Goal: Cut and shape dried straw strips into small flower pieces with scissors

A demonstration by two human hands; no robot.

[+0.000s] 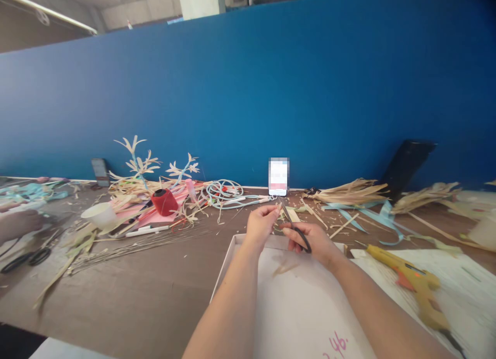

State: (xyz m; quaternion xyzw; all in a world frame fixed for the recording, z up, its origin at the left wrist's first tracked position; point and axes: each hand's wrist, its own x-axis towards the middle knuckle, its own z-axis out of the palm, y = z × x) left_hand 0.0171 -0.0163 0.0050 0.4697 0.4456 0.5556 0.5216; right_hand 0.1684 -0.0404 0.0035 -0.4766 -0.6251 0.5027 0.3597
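Note:
Over the far end of a white box lid or tray (238,240), my right hand (315,240) grips dark-handled scissors (304,239), their blades angled up toward the left. Close beside the blades, my left hand (261,224) is closed in a pinch; what sits between its fingertips is too small to make out. A few pale scraps (284,266) lie on the white surface below my hands. Just beyond stands a phone (278,177) with a lit screen, leaning upright against the blue partition.
A yellow glue gun (416,281) lies on paper at right, near dried straw strips (349,192) and blue ribbon (382,214). Leftward are a red thread spool (165,202), white cup (98,215), thin wires (132,250) and straw flowers (141,165). Another person's hand (23,224) is near black scissors (33,256).

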